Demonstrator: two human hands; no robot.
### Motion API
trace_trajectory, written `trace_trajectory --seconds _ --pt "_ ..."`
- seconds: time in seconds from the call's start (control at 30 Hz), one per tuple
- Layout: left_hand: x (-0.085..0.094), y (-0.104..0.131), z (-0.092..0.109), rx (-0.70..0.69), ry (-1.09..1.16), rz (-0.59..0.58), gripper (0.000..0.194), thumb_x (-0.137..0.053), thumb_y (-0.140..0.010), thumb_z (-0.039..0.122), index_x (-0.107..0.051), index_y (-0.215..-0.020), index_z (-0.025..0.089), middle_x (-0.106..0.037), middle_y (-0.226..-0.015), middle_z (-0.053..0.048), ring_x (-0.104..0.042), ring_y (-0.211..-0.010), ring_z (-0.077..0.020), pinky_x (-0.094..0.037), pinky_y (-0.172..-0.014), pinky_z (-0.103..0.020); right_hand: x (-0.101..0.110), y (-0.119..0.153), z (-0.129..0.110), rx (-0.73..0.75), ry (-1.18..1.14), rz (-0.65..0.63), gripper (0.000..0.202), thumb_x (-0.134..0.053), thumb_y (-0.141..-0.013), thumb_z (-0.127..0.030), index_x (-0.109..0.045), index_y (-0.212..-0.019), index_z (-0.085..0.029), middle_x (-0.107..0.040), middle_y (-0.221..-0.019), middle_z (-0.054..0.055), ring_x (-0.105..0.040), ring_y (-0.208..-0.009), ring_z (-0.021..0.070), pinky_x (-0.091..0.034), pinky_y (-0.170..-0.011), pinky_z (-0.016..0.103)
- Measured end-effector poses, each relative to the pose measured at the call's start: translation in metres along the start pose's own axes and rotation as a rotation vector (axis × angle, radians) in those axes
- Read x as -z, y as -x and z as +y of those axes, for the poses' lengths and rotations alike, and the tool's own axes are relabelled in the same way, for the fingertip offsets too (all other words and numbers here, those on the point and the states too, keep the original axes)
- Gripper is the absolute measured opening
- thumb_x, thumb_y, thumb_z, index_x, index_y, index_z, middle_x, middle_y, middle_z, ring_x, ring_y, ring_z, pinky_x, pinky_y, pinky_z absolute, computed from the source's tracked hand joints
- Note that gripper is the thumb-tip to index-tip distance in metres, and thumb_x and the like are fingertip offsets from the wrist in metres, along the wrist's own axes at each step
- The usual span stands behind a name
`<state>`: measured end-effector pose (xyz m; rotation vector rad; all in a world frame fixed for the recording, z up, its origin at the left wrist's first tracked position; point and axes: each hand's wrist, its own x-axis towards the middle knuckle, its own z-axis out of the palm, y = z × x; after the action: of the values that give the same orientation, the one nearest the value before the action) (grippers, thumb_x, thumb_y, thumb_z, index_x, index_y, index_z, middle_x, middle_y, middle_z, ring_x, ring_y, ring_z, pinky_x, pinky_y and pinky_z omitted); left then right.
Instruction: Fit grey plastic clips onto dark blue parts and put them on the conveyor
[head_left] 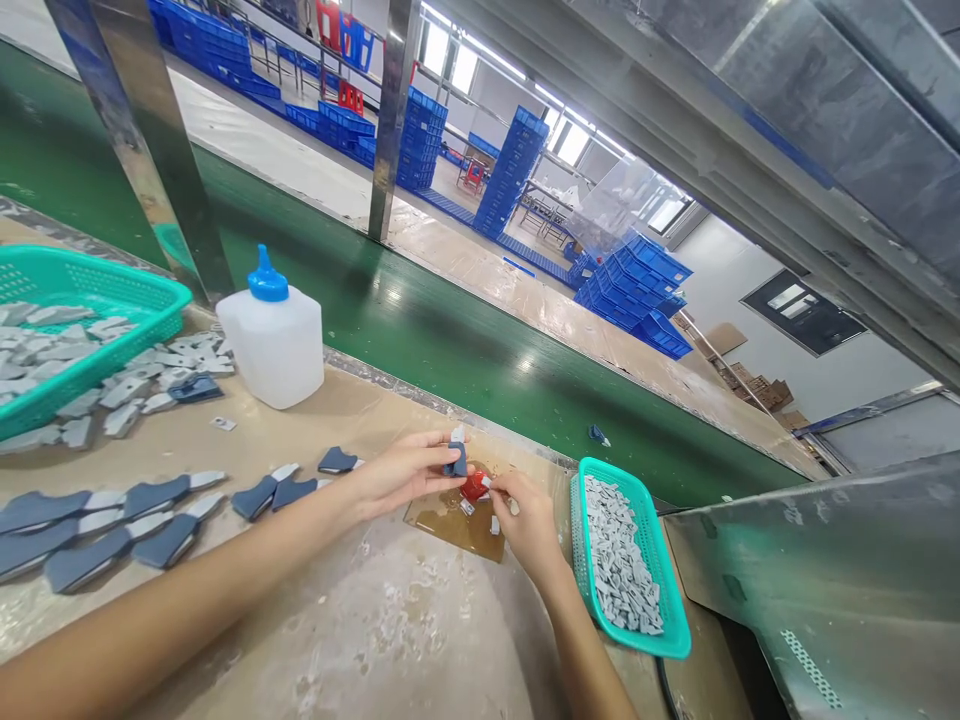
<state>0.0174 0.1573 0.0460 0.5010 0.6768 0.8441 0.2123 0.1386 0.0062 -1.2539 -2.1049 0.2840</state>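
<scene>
My left hand (409, 470) holds a dark blue-grey piece (456, 460) with a light grey tip pointing up, gripped between thumb and fingers. Just to its right, my right hand (525, 515) pinches a small whitish piece (486, 483) over a red object (472, 487). Beneath both hands lies a brown, wet-looking sheet (457, 530) with a few small light pieces on it. Several blue-grey pieces with light grey tips (169, 540) lie on the table at the left, and one more blue-grey piece (337, 460) rests near my left wrist.
A white bottle with a blue nozzle (274, 345) stands behind my left arm. Green baskets of grey pieces sit at the left (135, 335) and right (667, 640). Beyond runs a green conveyor (450, 340) carrying one small dark piece (598, 435). Metal posts (390, 130) rise behind.
</scene>
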Motion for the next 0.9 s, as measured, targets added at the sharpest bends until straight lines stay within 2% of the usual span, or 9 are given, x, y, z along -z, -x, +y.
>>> trace_trajectory --seconds 0.17,0.37,0.57,0.73,0.9 --pt "-0.003 0.000 0.000 -0.018 0.004 0.072 0.016 -0.053 -0.073 0.003 -0.063 -0.082 0.011 -0.060 -0.073 -0.003 -0.059 -0.076 -0.0104 -0.044 -0.090 -0.028 -0.003 0.001 0.002 0.031 0.023 0.023 0.019 -0.042 -0.081 -0.015 -0.060 -0.074 -0.017 -0.061 -0.072 0.006 -0.057 -0.067 0.0165 -0.047 -0.059 0.026" --pt "0.002 -0.001 -0.003 0.024 -0.024 0.038 0.019 -0.060 -0.072 0.011 -0.061 -0.091 0.013 -0.065 -0.083 -0.006 -0.062 -0.083 -0.0170 -0.047 -0.087 -0.032 -0.007 0.003 0.002 0.088 0.058 0.065 0.021 -0.041 -0.083 -0.013 -0.061 -0.076 -0.017 -0.061 -0.073 0.006 -0.057 -0.066 0.0160 -0.049 -0.061 0.027" --pt "0.000 -0.002 -0.005 -0.005 -0.003 0.077 0.018 -0.059 -0.072 0.009 -0.060 -0.089 0.013 -0.064 -0.088 -0.007 -0.062 -0.083 -0.0151 -0.047 -0.087 -0.029 -0.009 0.004 0.002 0.148 0.113 0.102 0.024 -0.038 -0.085 -0.011 -0.061 -0.079 -0.017 -0.059 -0.073 0.007 -0.056 -0.067 0.0161 -0.049 -0.061 0.027" --pt "0.000 -0.001 -0.007 -0.033 -0.026 0.065 0.020 -0.065 -0.066 0.007 -0.062 -0.084 0.015 -0.062 -0.078 -0.001 -0.062 -0.080 -0.0130 -0.046 -0.089 -0.029 -0.007 0.006 -0.003 0.142 0.091 0.123 0.024 -0.038 -0.085 -0.010 -0.060 -0.082 -0.016 -0.059 -0.075 0.007 -0.056 -0.070 0.0159 -0.049 -0.063 0.027" --pt "0.002 -0.002 -0.009 -0.010 -0.156 0.073 0.027 -0.074 -0.055 0.014 -0.063 -0.080 0.014 -0.066 -0.075 -0.003 -0.062 -0.075 -0.0154 -0.048 -0.080 -0.029 0.000 0.004 -0.009 0.090 0.035 0.182 0.020 -0.042 -0.085 -0.014 -0.061 -0.081 -0.017 -0.060 -0.074 0.006 -0.057 -0.068 0.0159 -0.049 -0.062 0.027"
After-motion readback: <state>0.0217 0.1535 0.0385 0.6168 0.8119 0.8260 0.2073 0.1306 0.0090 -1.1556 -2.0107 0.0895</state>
